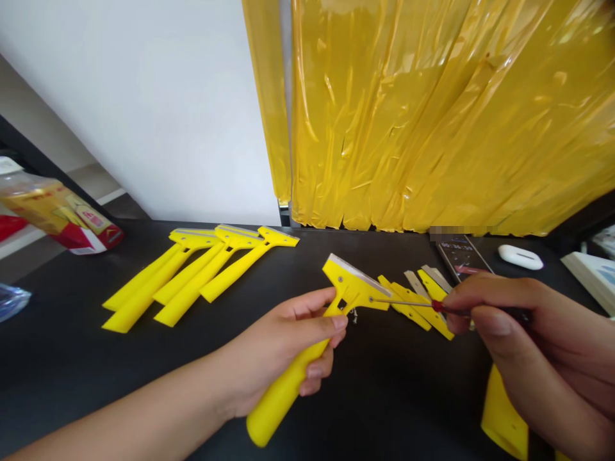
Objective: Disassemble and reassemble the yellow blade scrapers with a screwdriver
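My left hand [293, 346] is wrapped round the handle of a yellow scraper [283, 392], which is raised with its wide head up and a metal blade along the top edge. In my right hand [533, 346] is a screwdriver [438, 306], pinched between thumb and fingers. Its thin shaft points left, and the tip meets a screw on the right side of the scraper's head. Behind the shaft lie several yellow scraper plates [408, 306] and bare metal blades [414, 282]. Small screws [354, 315] show just behind the head.
Several yellow scrapers [192, 272] lie in a row at the left on the black table [144, 384]. A drink bottle [67, 211] stands far left. A phone [461, 256], a white earbud case [520, 257] and a box [590, 282] are at the right. Another yellow piece [504, 416] lies below my right hand.
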`<state>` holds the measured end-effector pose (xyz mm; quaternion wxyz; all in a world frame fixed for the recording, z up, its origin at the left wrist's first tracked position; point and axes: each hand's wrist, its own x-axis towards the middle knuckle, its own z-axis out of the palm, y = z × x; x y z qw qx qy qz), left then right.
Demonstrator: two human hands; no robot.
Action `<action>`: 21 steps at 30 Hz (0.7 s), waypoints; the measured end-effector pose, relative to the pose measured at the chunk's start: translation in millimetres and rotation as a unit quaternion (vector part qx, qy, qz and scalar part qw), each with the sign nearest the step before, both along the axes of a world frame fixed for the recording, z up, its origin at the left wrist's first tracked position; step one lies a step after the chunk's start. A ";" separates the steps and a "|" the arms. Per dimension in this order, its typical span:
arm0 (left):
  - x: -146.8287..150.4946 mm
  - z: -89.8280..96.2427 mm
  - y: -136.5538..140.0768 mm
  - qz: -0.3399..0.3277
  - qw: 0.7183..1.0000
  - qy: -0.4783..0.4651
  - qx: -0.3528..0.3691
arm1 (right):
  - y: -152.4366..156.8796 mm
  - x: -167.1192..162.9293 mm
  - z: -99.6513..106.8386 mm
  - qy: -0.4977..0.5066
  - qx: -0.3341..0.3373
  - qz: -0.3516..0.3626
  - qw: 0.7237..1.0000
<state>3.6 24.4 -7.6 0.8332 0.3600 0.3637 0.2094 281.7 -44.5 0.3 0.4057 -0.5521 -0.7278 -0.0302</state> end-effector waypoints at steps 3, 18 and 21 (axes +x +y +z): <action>0.3 -2.5 -0.1 -0.003 1.000 0.004 0.006 | 2.9 -4.1 12.1 -0.099 0.031 0.032 0.994; 2.9 -5.0 -4.0 0.005 1.000 0.025 0.004 | 11.8 -3.9 21.0 -0.195 -0.032 0.102 0.975; 2.4 -5.3 -2.8 0.000 0.999 0.031 -0.007 | 7.4 -3.5 20.8 -0.181 -0.068 0.109 0.975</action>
